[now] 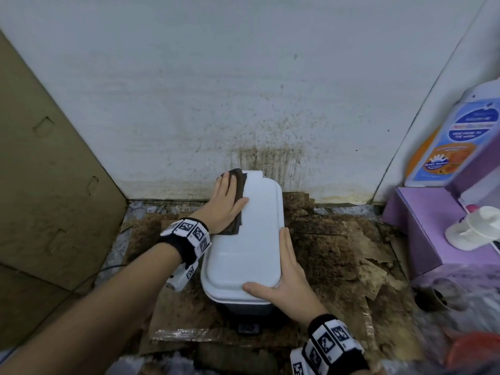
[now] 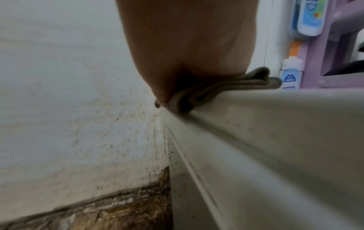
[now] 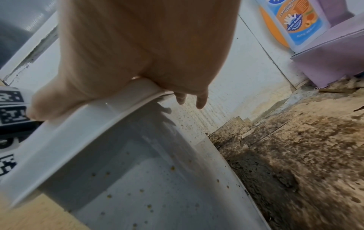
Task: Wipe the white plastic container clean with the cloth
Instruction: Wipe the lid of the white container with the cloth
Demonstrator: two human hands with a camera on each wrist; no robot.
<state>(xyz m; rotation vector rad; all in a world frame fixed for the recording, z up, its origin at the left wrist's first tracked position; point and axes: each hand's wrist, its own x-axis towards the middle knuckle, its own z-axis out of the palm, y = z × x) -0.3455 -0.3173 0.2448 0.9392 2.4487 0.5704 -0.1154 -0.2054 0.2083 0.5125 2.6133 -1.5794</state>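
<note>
The white plastic container (image 1: 249, 239) stands on the dirty floor by the wall, lid upward. A dark brown folded cloth (image 1: 238, 190) lies on its far left corner. My left hand (image 1: 226, 204) presses flat on the cloth with straight fingers; the left wrist view shows the palm (image 2: 187, 46) over the folded cloth (image 2: 226, 87) on the container's edge (image 2: 275, 140). My right hand (image 1: 284, 277) holds the container's near right corner, thumb on the lid, fingers along the right side. In the right wrist view the hand (image 3: 147, 54) grips the rim (image 3: 82, 132) above the speckled side wall.
A stained white wall (image 1: 243, 90) rises just behind the container. Brown cardboard (image 1: 40, 185) leans at the left. A purple shelf unit (image 1: 422, 226) with a labelled bottle (image 1: 454, 139) and a white pump bottle (image 1: 473, 228) stands at the right. Torn, soiled cardboard (image 1: 338, 253) covers the floor.
</note>
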